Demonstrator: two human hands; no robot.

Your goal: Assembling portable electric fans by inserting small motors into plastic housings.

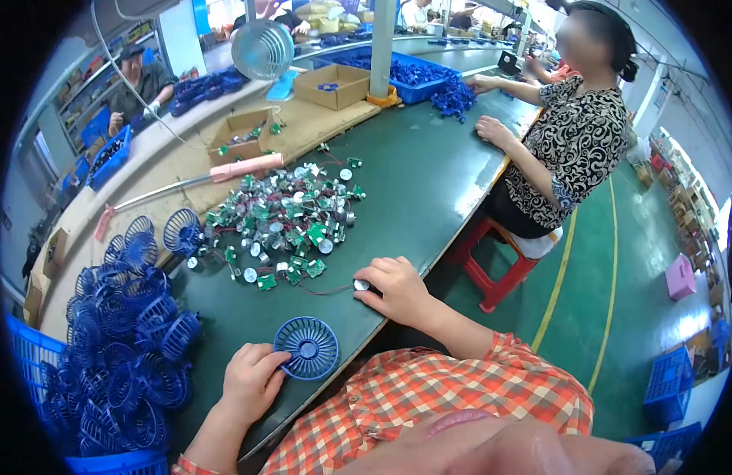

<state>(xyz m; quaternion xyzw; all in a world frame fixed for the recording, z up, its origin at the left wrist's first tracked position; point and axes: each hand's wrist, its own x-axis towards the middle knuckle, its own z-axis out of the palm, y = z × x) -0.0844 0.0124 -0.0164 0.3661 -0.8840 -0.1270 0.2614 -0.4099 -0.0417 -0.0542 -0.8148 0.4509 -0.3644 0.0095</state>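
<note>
My left hand point(254, 377) pinches the rim of a round blue fan housing point(306, 348), a slatted bowl with a hub in its middle, held over the near edge of the green table. Farther right, my right hand point(398, 293) grips a small silver motor point(360, 285) between thumb and fingers. A thin dark red wire runs from the motor leftward to a green circuit board point(314, 267) at the edge of a heap of motors and boards point(283, 218). Beside my left forearm rises a tall pile of similar blue fan housings point(116, 348).
A pink-handled rod point(247, 167) lies behind the heap, near an open cardboard box point(244, 136). Blue baskets point(35, 364) stand at the left. A co-worker point(576, 127) sits at the right by a pile of small blue parts point(453, 98). A round fan point(262, 50) stands farther back.
</note>
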